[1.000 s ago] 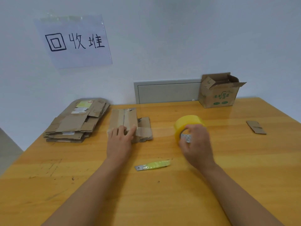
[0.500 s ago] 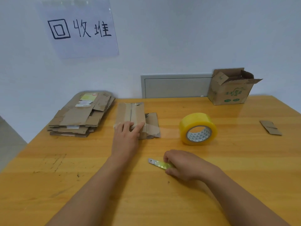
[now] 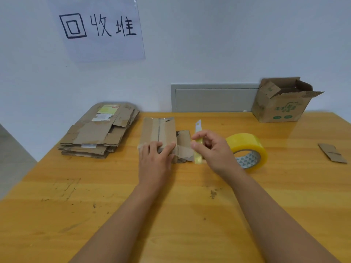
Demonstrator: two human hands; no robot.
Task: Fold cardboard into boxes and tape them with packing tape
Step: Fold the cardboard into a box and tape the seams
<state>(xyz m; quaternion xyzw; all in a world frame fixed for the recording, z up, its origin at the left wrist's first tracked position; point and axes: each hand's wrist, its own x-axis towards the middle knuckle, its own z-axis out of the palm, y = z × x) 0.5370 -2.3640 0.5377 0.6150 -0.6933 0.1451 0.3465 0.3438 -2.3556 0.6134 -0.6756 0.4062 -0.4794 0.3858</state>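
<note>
A small taped cardboard box (image 3: 158, 130) lies on the wooden table (image 3: 114, 186), a strip of clear tape running off its near end. My left hand (image 3: 154, 160) presses flat on the box's near edge. My right hand (image 3: 212, 149) holds a yellow-green utility knife (image 3: 198, 143) upright just right of the box, blade pointing away from me. A yellow roll of packing tape (image 3: 248, 149) lies right behind that hand.
A stack of flattened cardboard (image 3: 98, 131) sits at the table's far left. An open box with green print (image 3: 283, 102) stands at the far right by the wall. A small cardboard scrap (image 3: 332, 153) lies near the right edge.
My right hand let go of the tape roll, picked the knife off the table and brought it up beside the box. My left hand stayed on the box.
</note>
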